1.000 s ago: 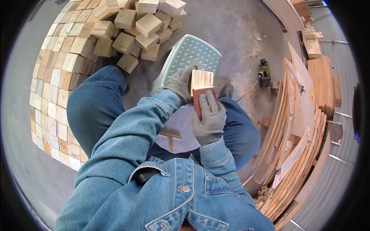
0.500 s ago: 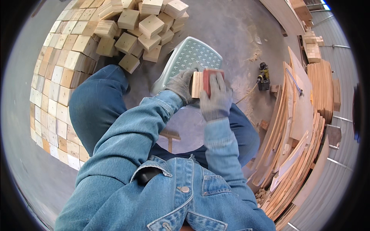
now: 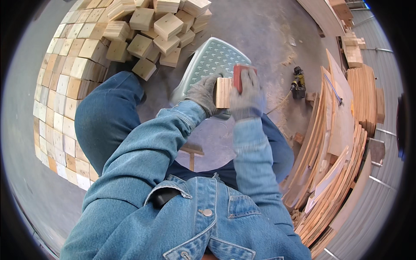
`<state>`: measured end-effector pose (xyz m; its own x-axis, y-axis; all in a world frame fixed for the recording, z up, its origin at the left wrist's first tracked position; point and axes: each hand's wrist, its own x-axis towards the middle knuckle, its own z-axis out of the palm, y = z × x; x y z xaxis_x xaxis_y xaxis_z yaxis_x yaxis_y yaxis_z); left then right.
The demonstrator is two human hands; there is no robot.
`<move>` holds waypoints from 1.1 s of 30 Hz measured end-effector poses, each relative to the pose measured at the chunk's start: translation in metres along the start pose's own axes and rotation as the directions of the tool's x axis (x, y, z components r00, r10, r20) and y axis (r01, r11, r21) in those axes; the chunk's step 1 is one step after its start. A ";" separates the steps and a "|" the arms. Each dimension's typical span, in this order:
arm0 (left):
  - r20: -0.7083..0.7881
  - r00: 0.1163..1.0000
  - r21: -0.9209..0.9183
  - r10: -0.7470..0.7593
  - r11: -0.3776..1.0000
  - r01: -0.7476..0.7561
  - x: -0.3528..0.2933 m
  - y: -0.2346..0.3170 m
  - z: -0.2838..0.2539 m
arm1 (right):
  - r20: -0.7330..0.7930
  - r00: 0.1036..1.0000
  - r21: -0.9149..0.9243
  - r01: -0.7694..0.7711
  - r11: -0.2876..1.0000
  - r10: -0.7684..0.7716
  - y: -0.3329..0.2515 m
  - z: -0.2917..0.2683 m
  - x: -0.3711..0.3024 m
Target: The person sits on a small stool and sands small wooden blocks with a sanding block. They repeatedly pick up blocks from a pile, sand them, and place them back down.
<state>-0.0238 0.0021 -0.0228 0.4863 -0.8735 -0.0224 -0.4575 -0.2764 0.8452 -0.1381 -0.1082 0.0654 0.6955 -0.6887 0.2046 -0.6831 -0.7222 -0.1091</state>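
In front of me a plywood block (image 3: 223, 92) with layered edges is held over a pale green plastic stool (image 3: 215, 60). My left hand (image 3: 203, 94), in a grey glove, grips the block from its left side. My right hand (image 3: 248, 93), gloved too, is closed around a red sanding block (image 3: 243, 71), which lies against the right side of the plywood block. The right palm and fingers cover much of the red block, and the face where the two blocks meet is hidden.
Stacked wooden blocks (image 3: 65, 104) form a wall on the left, with a loose heap of blocks (image 3: 168, 27) beyond. A black and yellow power tool (image 3: 298, 82) stands on the floor at right. Plywood offcuts (image 3: 320, 173) and stacked sheets (image 3: 360, 97) line the right side.
My right hand and the red sanding block have shifted slightly right and away from me along the plywood block. The left hand keeps its hold in nearly the same place.
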 end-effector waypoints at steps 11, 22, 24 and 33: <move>-0.031 0.997 0.070 0.071 0.995 -0.068 0.006 -0.025 0.016 | 0.017 0.997 0.056 0.079 0.995 -0.080 0.006 -0.018 -0.058; 0.037 0.999 0.055 -0.025 0.998 0.023 0.000 -0.008 -0.001 | -0.042 0.988 0.071 0.151 0.986 -0.148 0.007 -0.011 -0.043; 0.024 1.000 0.064 0.013 0.998 -0.014 0.002 -0.011 0.007 | -0.027 0.996 0.049 0.092 0.995 -0.090 0.012 0.003 -0.001; 0.032 0.999 0.055 0.012 0.998 -0.014 0.002 -0.008 0.004 | -0.032 0.999 0.066 0.044 0.997 -0.042 0.017 0.002 -0.008</move>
<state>-0.0218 0.0013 -0.0317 0.4568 -0.8891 -0.0291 -0.5047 -0.2860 0.8146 -0.1549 -0.1156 0.0602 0.7160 -0.6556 0.2398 -0.6357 -0.7543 -0.1638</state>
